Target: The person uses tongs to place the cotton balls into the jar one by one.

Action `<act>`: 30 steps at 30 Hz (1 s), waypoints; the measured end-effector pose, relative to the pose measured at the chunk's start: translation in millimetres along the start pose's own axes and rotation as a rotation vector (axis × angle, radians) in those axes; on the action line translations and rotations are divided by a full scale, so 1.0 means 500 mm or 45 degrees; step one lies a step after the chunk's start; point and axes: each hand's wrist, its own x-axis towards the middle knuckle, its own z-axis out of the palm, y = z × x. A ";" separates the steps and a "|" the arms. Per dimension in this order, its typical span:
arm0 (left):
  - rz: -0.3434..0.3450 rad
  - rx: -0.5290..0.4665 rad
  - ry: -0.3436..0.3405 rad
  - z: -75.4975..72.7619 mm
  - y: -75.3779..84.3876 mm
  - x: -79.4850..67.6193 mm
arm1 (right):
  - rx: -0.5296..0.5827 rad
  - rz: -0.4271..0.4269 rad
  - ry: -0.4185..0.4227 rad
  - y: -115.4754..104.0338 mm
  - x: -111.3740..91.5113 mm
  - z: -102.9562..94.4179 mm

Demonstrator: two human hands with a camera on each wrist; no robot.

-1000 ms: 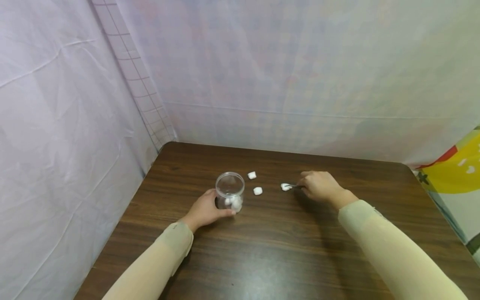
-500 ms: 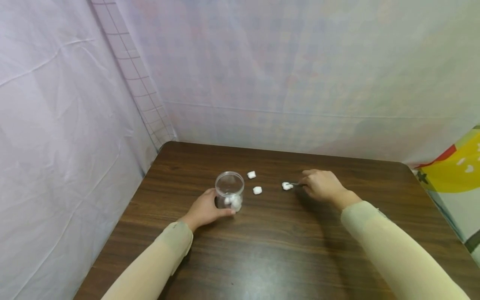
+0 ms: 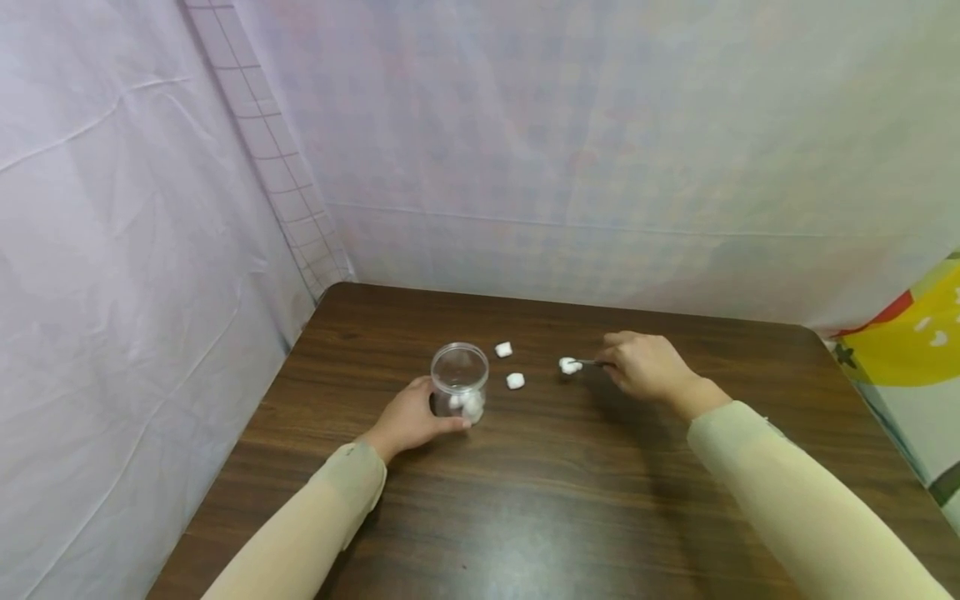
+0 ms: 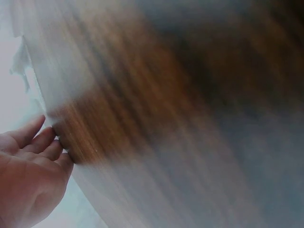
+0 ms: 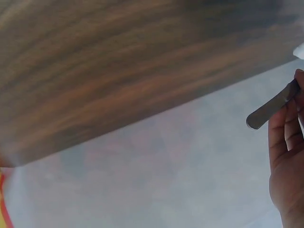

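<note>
My left hand [image 3: 411, 421] curves round the side of a clear round jar [image 3: 460, 371], which stands lidless with several white cotton balls [image 3: 471, 406] at its bottom. In the left wrist view the fingers show at the left, but the jar cannot be made out. My right hand [image 3: 643, 365] pinches metal tweezers [image 5: 271, 108], whose tips hold a white cotton ball [image 3: 570, 366] slightly above the table. Between jar and tweezers lie two more cotton pieces, one farther back [image 3: 503, 350] and one nearer [image 3: 515, 381].
The dark wood-grain table [image 3: 540, 500] ends at a pale curtain [image 3: 570, 183] behind and a white cloth [image 3: 127, 275] on the left. Beyond the right edge hangs a yellow and red print [image 3: 915, 333].
My right hand has risen slightly, and the cotton ball in the tweezers has come up off the table. The left hand and jar have stayed in place.
</note>
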 end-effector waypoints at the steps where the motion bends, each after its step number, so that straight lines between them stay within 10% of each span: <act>1: 0.000 0.001 0.000 0.000 0.000 0.000 | 0.004 -0.019 0.017 -0.004 0.005 -0.005; 19: -0.013 -0.024 -0.031 0.002 0.000 0.004 | 0.073 -0.307 0.247 -0.122 0.141 -0.139; 30: -0.010 -0.023 -0.030 0.010 0.002 0.012 | 0.096 -0.422 0.262 -0.188 0.195 -0.132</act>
